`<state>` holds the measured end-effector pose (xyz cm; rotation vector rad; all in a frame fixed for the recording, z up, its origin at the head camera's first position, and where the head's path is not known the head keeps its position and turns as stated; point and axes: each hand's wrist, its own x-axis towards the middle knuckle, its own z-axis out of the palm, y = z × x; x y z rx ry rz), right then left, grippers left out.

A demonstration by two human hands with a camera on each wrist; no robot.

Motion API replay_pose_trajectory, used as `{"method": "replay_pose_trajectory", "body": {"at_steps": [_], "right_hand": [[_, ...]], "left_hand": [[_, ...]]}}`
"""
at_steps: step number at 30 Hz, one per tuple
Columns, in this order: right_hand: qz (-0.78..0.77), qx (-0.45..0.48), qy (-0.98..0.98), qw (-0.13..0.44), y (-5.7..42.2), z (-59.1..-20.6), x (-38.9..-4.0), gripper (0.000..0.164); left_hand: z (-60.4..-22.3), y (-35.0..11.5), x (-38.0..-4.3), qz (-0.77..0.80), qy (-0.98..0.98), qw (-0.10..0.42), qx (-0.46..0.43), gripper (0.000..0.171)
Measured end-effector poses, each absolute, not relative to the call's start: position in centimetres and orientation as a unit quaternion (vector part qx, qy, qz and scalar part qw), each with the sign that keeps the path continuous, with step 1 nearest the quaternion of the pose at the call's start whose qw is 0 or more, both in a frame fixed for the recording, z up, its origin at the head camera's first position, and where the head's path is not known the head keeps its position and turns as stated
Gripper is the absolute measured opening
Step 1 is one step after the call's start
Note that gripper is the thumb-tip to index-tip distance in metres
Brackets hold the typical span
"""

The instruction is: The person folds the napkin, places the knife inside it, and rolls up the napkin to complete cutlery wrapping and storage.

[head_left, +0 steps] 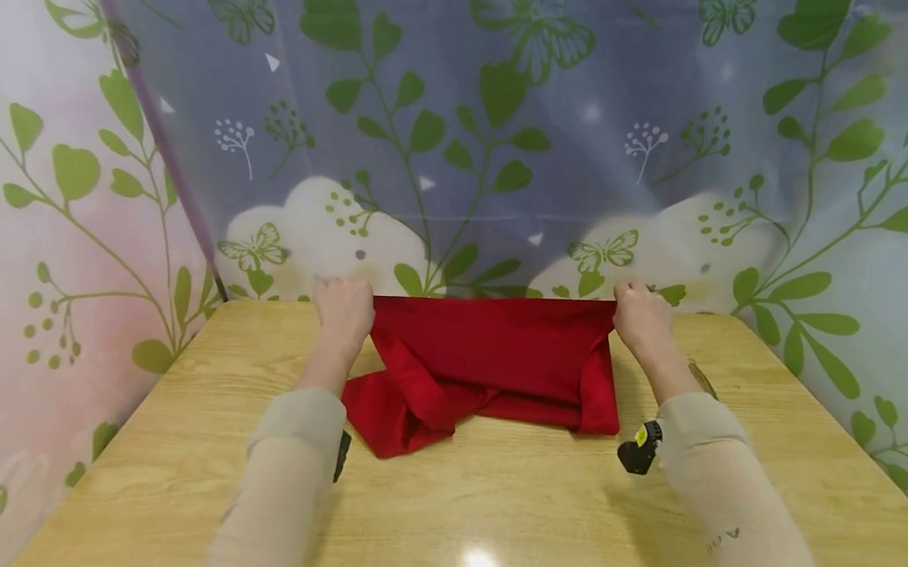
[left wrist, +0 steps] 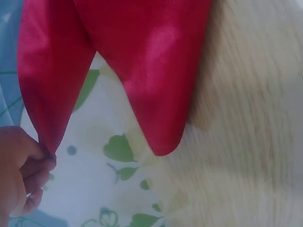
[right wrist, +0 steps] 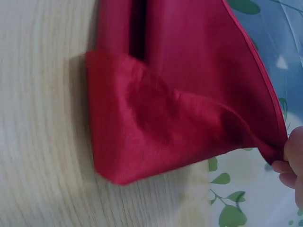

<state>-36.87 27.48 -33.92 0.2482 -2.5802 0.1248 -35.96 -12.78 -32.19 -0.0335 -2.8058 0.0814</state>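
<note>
At the left of the head view, our left hand (head_left: 345, 313) pinches one top corner of the red cloth (head_left: 497, 343). We can see this best in the left wrist view, where the thumb and fingers hold a thin, bunched tip. Below that hand, a loose piece of the cloth flops down and lies in messy folds on the tabletop (head_left: 536, 520), left of the middle of the frame.

Across the middle of the frame, the top edge runs nearly straight between our two hands. That edge is up off the tabletop, just in front of the leafy sheet (head_left: 452, 133). The low part of the cloth sags, with its bottom folds resting on the wood.

Right of the middle, our right hand (head_left: 643, 319) pinches the other top corner. Under it, one side of the cloth is turned over and hangs like a flap down to the tabletop. The right wrist view shows this fold well.

We think the work is only part done. Both corners are held and the top edge is pulled out, so that bit looks good. The left piece is not yet smooth, the right flap is not yet flat, and most of the cloth seems left to spread or fold.
</note>
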Motion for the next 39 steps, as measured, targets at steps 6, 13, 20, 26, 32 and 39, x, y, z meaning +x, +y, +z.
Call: {"method": "replay_pose_trajectory", "body": {"at_steps": [6, 13, 20, 26, 32, 39], "right_hand": [[0.102, 0.068, -0.961, 0.247, 27.4, -34.6, -37.5, 0.018], [0.086, 0.134, -0.984, 0.083, 27.0, -35.3, -37.5, 0.030], [0.048, 0.189, -0.979, 0.065, 26.9, -35.6, -36.1, 0.023], [0.015, 0.225, -0.973, 0.056, 26.1, -35.7, -33.4, 0.011], [-0.023, 0.219, -0.975, 0.024, 24.7, -36.2, -30.5, 0.031], [-0.081, 0.176, -0.981, -0.002, 22.7, -37.5, -28.3, 0.033]], "left_hand": [[-33.2, -12.5, -36.4, -0.039, -0.987, 0.155, 0.013, 0.019], [-33.9, -11.9, -36.5, -0.058, -0.997, 0.038, -0.031, 0.014], [-33.8, -10.3, -34.7, -0.020, -0.988, 0.066, -0.137, 0.019], [-34.0, -7.2, -30.2, 0.026, -0.982, 0.089, -0.165, 0.041], [-35.2, -4.6, -27.4, 0.079, -0.988, 0.051, -0.125, 0.049], [-36.2, -3.4, -26.8, 0.105, -0.987, 0.025, -0.121, 0.032]]}}
